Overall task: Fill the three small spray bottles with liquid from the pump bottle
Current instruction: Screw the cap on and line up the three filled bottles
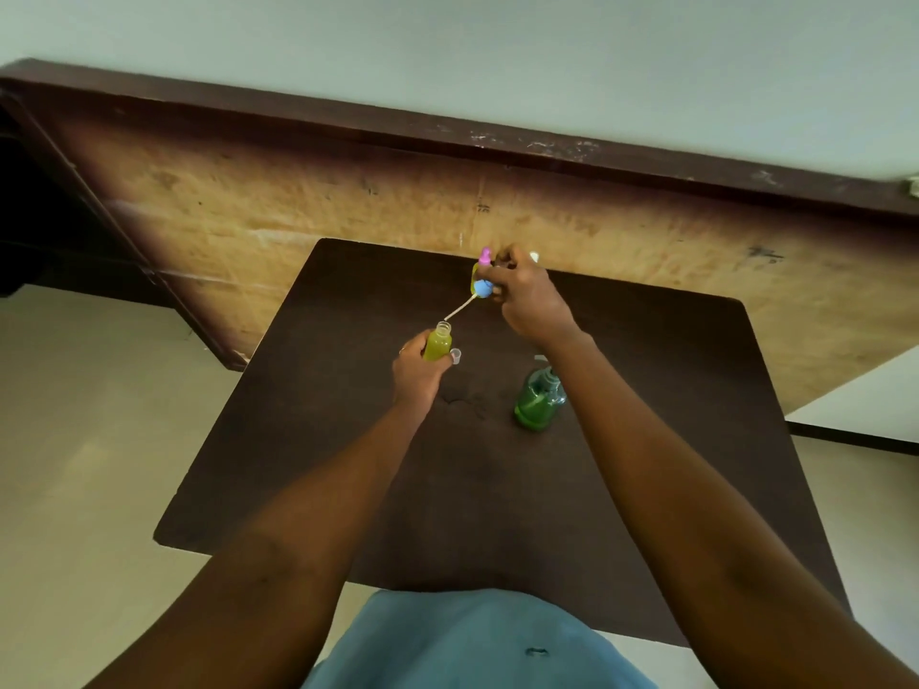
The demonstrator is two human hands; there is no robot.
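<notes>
The left hand (417, 370) has its grip wrapped round the open spray bottle (437, 344), far-centre over the tabletop (348, 464). The bottle is upright and full of yellow-green liquid nearly to the neck. The right hand (527, 300) has its grip pinched on the blue spray head (482, 289), held above and beyond the bottle. Its dip tube (460, 310) slants down w/ the tip right at the bottle's mouth.

Handling: the bottle looks small, light and prob. thin plastic, so it likely gives under a squeeze. W/ no top on, a hard squeeze or a tilt would spill it. It is best held round the mid-body, upright. The dip tube is thin and bendy, so it should be steered from the head, not the tube. Any wet plastic may be slippery. The pump bottle (537, 400), w/ green liquid, stands near the right forearm, apart from both hands. It looks heavier and steadier, though an elbow could knock it.

Hard to see:
- A pink-topped spray bottle (483, 258) sits behind the right hand, its body mostly covered.
- A pale bit (534, 256) shows past the knuckles. It is poss. the third bottle's top, can't tell.
- A small clear cap (456, 354) lies by the left fingers; whether it touches them is unclear.
- Whether the held bottle's base rests on the tabletop is hidden by the hand.
- The pump bottle's nozzle is blurred.
</notes>
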